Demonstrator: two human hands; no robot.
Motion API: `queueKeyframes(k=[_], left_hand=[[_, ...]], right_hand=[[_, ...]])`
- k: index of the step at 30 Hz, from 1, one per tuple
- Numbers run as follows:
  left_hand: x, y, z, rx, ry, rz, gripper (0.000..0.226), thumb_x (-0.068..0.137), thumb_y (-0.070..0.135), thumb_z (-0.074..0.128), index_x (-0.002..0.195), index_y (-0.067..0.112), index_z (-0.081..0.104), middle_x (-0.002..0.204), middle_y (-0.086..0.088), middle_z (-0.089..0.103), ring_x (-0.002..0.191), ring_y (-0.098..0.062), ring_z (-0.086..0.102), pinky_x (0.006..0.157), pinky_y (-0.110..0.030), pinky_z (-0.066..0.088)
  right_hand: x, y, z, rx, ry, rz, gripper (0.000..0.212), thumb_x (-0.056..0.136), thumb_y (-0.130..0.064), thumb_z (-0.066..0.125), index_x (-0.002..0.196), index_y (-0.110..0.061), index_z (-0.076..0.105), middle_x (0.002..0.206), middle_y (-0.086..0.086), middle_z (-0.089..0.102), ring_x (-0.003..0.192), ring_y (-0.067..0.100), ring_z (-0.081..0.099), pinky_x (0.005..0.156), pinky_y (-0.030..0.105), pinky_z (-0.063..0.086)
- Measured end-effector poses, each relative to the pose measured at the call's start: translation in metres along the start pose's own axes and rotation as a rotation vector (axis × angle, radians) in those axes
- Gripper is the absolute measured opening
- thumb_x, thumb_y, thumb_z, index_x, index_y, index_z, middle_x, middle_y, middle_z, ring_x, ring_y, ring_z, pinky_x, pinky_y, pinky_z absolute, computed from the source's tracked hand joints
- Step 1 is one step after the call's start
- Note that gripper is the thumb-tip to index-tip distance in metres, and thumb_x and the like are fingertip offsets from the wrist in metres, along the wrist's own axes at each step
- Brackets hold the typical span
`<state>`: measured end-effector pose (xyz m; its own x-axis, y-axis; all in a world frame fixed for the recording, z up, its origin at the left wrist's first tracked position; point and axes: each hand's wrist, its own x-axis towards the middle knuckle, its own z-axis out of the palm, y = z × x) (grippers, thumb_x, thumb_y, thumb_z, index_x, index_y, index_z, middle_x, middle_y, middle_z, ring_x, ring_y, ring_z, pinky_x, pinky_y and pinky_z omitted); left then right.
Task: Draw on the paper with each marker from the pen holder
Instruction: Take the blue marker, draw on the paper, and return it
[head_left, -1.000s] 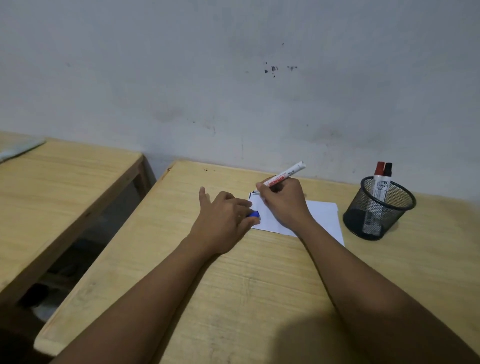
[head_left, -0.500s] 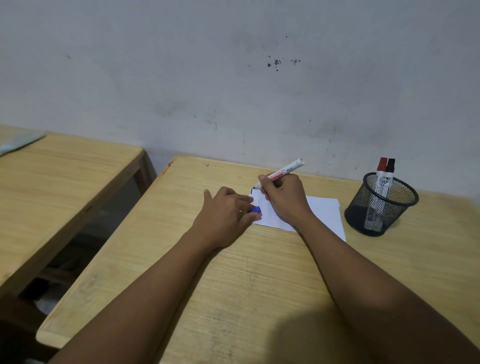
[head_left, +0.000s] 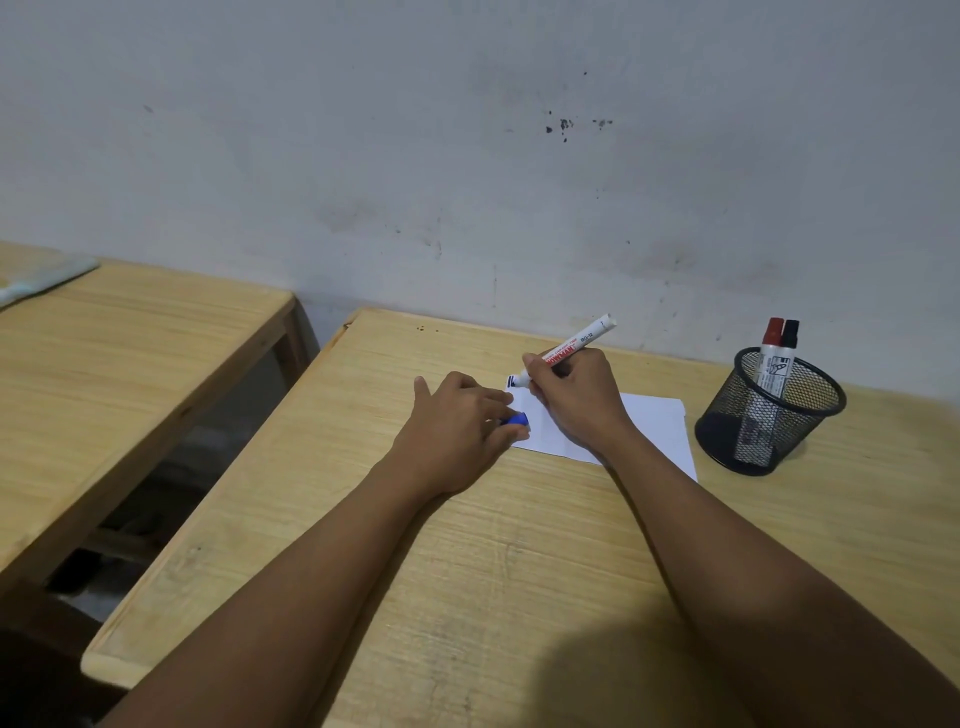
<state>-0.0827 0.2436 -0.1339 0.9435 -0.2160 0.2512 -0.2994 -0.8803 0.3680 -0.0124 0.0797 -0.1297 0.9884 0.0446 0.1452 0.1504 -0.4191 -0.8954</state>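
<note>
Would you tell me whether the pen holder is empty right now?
No, two capped markers, one red and one black, stand in the pen holder.

Desk: pale wood w/ fine grain, matt, scuffed. Paper on it: white, smooth, matt. Pen holder beside paper: black wire mesh, prob. metal. Markers' barrels: white glossy plastic. Wall behind desk: matt, stained.

Paper white. Marker white, red lettering. Cap blue. Pen holder black mesh; its markers' caps red, black. Table pale wood grain.
</note>
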Motion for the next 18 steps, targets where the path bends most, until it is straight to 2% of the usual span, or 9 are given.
queueKeyframes(k=[5,7,9,12,14,18], left_hand=[[0.0,-0.001,0.001,0.005,0.0,0.003,0.035,0.094,0.056,0.047,0.11,0.038,0.072,0.134,0.015,0.061,0.125,-0.014,0.042,0.107,-0.068,0.022],[0.001,-0.002,0.002,0.013,0.003,0.006,0.036,0.093,0.056,0.047,0.11,0.037,0.071,0.134,0.015,0.061,0.125,-0.014,0.042,0.107,-0.068,0.023],[0.001,-0.002,0.002,0.017,0.0,0.003,0.037,0.093,0.057,0.047,0.111,0.036,0.072,0.134,0.015,0.061,0.124,-0.014,0.042,0.107,-0.066,0.023],[-0.001,-0.001,0.002,0.036,-0.001,0.003,0.037,0.092,0.058,0.047,0.11,0.037,0.072,0.133,0.017,0.061,0.124,-0.013,0.042,0.104,-0.064,0.024],[-0.002,-0.001,0.002,0.047,-0.01,-0.002,0.037,0.092,0.058,0.045,0.11,0.038,0.071,0.133,0.018,0.06,0.123,-0.013,0.042,0.104,-0.062,0.027],[-0.005,0.005,-0.004,0.151,0.016,0.042,0.037,0.094,0.058,0.038,0.105,0.041,0.07,0.136,0.016,0.058,0.117,-0.014,0.05,0.097,-0.05,0.033]], right_hand=[[0.0,0.001,0.0,-0.002,-0.016,0.001,0.028,0.096,-0.033,0.068,0.092,-0.008,0.079,0.078,0.001,0.078,0.074,0.021,0.075,0.076,0.043,0.064],[0.0,0.001,0.0,0.023,-0.009,-0.003,0.027,0.096,-0.032,0.068,0.091,-0.007,0.078,0.077,0.0,0.077,0.071,0.017,0.074,0.07,0.035,0.063],[0.0,-0.001,-0.002,0.112,0.003,0.015,0.026,0.097,-0.027,0.068,0.091,-0.003,0.077,0.073,0.001,0.075,0.062,0.009,0.07,0.062,0.025,0.057],[0.003,-0.006,-0.01,0.371,0.01,0.1,0.025,0.097,-0.021,0.068,0.085,0.0,0.074,0.066,0.008,0.068,0.057,0.017,0.06,0.056,0.029,0.048],[0.001,-0.013,-0.021,0.504,0.046,0.138,0.027,0.096,-0.026,0.069,0.081,-0.004,0.073,0.065,0.008,0.067,0.058,0.019,0.058,0.056,0.029,0.048],[-0.008,-0.041,-0.048,0.516,0.084,0.08,0.025,0.095,-0.027,0.07,0.082,-0.007,0.076,0.072,0.008,0.069,0.058,0.014,0.058,0.054,0.024,0.049]])
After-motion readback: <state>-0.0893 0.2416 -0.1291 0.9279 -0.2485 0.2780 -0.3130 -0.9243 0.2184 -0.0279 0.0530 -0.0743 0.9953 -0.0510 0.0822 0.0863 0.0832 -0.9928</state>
